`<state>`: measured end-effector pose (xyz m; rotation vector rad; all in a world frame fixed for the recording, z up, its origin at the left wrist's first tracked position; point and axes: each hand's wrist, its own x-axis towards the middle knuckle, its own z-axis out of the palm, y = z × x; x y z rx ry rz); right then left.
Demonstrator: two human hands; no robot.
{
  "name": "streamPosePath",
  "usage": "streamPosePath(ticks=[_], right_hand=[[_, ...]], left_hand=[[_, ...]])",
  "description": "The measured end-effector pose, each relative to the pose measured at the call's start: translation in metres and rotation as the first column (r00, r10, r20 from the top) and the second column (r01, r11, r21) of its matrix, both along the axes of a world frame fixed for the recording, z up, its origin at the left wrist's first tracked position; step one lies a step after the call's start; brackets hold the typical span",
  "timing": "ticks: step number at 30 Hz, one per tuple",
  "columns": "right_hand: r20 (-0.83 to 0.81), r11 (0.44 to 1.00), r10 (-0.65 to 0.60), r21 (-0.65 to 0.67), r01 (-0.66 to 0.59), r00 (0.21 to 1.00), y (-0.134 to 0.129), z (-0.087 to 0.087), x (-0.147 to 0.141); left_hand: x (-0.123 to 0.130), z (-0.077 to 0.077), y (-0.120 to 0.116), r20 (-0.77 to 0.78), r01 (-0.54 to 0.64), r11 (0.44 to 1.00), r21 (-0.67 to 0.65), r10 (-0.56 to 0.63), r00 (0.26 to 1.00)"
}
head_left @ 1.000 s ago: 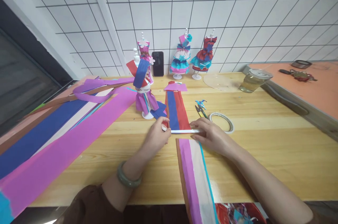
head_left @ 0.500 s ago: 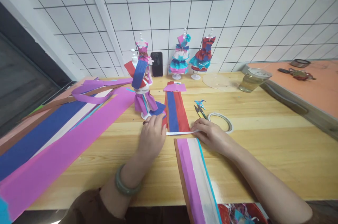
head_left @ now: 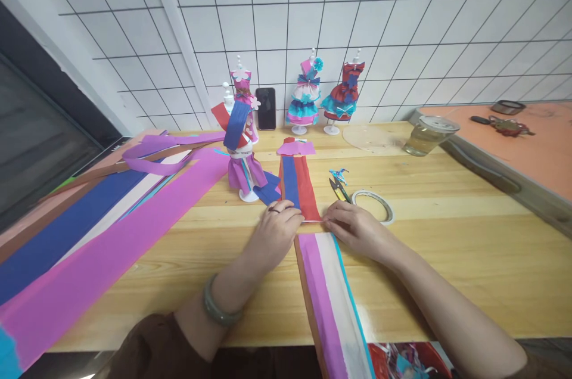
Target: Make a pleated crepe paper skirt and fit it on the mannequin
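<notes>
A red, blue and brown crepe paper strip lies on the table with a thin line of white tape along its near edge. My left hand is closed, its fingers pressed together on that edge and covering the left part of the tape. At the edge's right end, my right hand pinches the end of the tape; its fingertips partly hide it. Just below both hands lies a second paper strip in brown, purple, white and turquoise, running off the table's front edge.
A tape roll and small snips lie beside my right hand. A half-dressed mannequin stands left, dressed mannequins and a phone behind. Long paper strips cover the left; a cup stands right.
My left hand has slid right along the near edge of the red and blue strip, covering much of the white tape. My right hand has barely moved.
</notes>
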<state>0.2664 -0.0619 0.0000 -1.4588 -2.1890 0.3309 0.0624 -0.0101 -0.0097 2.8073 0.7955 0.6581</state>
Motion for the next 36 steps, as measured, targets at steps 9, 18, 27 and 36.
streamPosePath(ticks=[9, 18, 27, 36], right_hand=[[-0.106, 0.999, -0.026, -0.041, 0.021, 0.994, 0.000, 0.002, 0.009], [-0.155, 0.983, -0.027, 0.177, 0.055, 0.987, 0.001, 0.002, 0.016], [-0.152, 0.990, -0.119, 0.058, 0.129, 0.981, -0.007, 0.009, -0.007], [-0.178, 0.963, -0.159, -0.244, 0.114, 0.971, -0.006, -0.002, -0.015]], left_hand=[[-0.007, -0.001, 0.013, 0.200, -0.038, 0.816, -0.576, 0.186, 0.962], [-0.009, 0.002, 0.015, 0.245, 0.002, 0.685, -0.728, 0.257, 0.935], [-0.016, 0.001, 0.015, 0.238, -0.042, 0.774, -0.631, 0.245, 0.940], [-0.019, 0.003, 0.014, 0.246, -0.039, 0.799, -0.600, 0.231, 0.941]])
